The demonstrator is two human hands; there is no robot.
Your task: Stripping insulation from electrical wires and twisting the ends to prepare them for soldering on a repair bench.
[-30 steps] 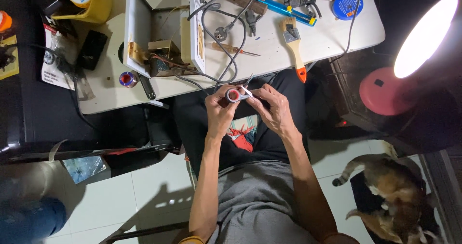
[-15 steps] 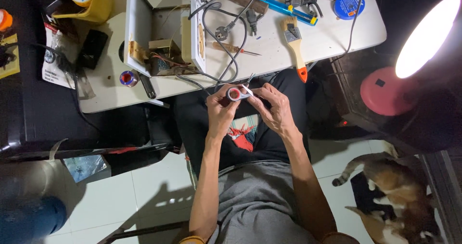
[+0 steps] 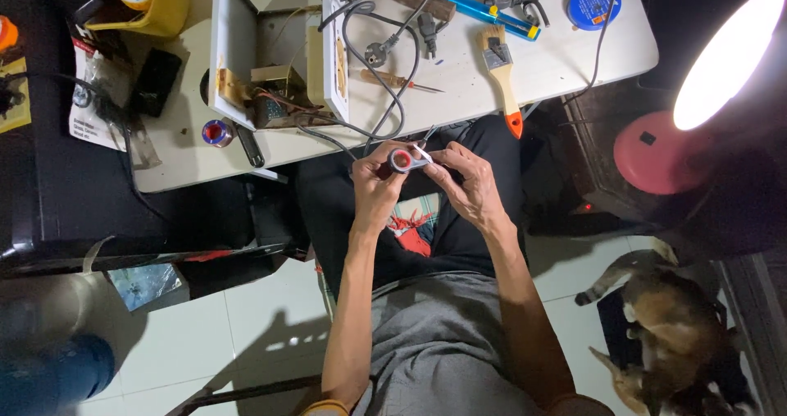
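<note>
Just below the bench [image 3: 566,55] front edge, over the seated person's lap: both hands meet on one small roll of tape [image 3: 401,160], red core, white strip trailing toward the right hand. Left hand [image 3: 375,185] curled round the roll, thumb and fingers pinching it; right hand [image 3: 466,178] fingers pinched on the free strip end, just beside the roll. The two hands nearly touch; the roll sits clear of the bench edge, w/ dark trousers beneath.

Open room: narrow gap betw. hands and bench edge; wider free space below the hands, over the lap. Left of the lap, pale floor tiles lie bare; right of it, a lit lamp [image 3: 721,59] on a pink base crowds the bench corner, and one cat [image 3: 668,334] lies on the floor well apart from the hands.

On the bench, counted rel. to the roll:
- 1 paintbrush [image 3: 502,72], orange-tipped handle overhanging the edge, up and right.
- 1 white open casing [image 3: 270,47] w/ wiring, up and left.
- 1 dark cable w/ plug [image 3: 377,54], looping down toward the hands.
- 1 blue round tin [image 3: 593,4], far up-right.
- 1 second small tape roll [image 3: 216,132], left, near the edge.
- 1 yellow stand w/ solder spool [image 3: 143,2], far up-left.
</note>
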